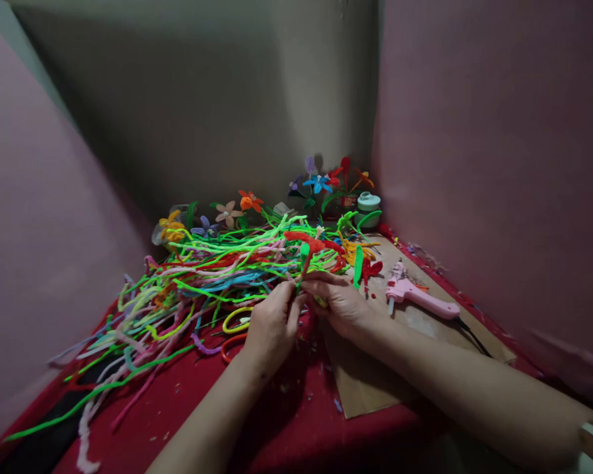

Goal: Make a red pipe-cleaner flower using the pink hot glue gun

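Near the middle of the view, my left hand (273, 322) and my right hand (343, 304) meet with fingertips pinched together. Between them is the stem of a red pipe-cleaner flower (314, 245), which points up and away from me. A small green loop like a leaf (304, 253) stands beside its stem, just above my fingers. The fingers hide the lower stem. Just left of my left hand lie scissors with a yellow handle loop (237, 320) and an orange-red handle loop (231, 347), partly covered by that hand.
A large pile of coloured pipe cleaners (217, 263) spreads across the red cloth (296, 421). On the right, a pink glue gun (420, 297) lies on a cardboard sheet (370, 388). Finished flowers (319, 183) and a pale green-lidded jar (368, 204) stand at the back by the wall.
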Demonstrator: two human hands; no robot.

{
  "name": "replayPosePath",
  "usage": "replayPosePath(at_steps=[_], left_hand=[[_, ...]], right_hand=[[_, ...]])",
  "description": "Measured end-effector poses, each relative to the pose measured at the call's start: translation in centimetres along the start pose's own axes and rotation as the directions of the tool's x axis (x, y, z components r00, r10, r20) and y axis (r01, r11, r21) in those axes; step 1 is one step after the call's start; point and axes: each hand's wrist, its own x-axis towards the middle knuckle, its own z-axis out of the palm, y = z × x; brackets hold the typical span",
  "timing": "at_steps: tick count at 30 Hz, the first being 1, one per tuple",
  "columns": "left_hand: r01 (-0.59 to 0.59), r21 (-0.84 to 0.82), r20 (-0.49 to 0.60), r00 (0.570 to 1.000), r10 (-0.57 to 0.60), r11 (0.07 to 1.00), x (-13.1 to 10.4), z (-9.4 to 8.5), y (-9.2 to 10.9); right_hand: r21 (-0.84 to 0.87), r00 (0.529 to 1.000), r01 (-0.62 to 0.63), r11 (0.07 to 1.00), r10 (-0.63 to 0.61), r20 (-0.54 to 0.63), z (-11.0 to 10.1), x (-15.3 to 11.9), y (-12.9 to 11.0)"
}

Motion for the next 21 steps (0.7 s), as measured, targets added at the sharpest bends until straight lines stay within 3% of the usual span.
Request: replayPosePath(at_steps=[4, 6, 9, 12, 14, 21], left_hand=[[-0.100, 0.109, -0.048, 0.993, 0.106, 0.989, -0.1, 0.1, -0.5], [-0.038, 0.036, -0.037, 0.999, 0.039, 0.999, 0.0, -0.1, -0.4], [0.183, -0.214, 0.057, 0.983, -0.175, 0.960, 0.2, -0.4, 0.1], [0.408, -0.481, 0.238, 0.913, -0.332, 0.776, 0.6, -0.8, 0.6], [0.497, -0.582, 0.335, 0.868, -0.367, 0.643, 0.8, -1.0, 0.6], [0.587, -0.754, 0.522, 0.808, -0.275, 0.295, 1.0, -1.3, -0.1]], right_hand=[[-0.034, 1.000, 0.004, 0.999, -0.004, -0.004, 0.1, -0.4, 0.0], [-0.066, 1.000, 0.023, 0.998, -0.022, 0.012, 0.0, -0.5, 0.0], [-0.128, 0.997, 0.059, 0.990, -0.051, 0.060, 0.0, -0.7, -0.1], [-0.162, 0.992, 0.066, 0.985, -0.047, 0.121, 0.2, -0.8, -0.4], [-0.172, 0.990, 0.057, 0.983, -0.033, 0.139, 0.3, -0.8, -0.5], [-0.164, 0.968, 0.083, 0.983, -0.040, 0.249, -0.1, -0.3, -0.4]])
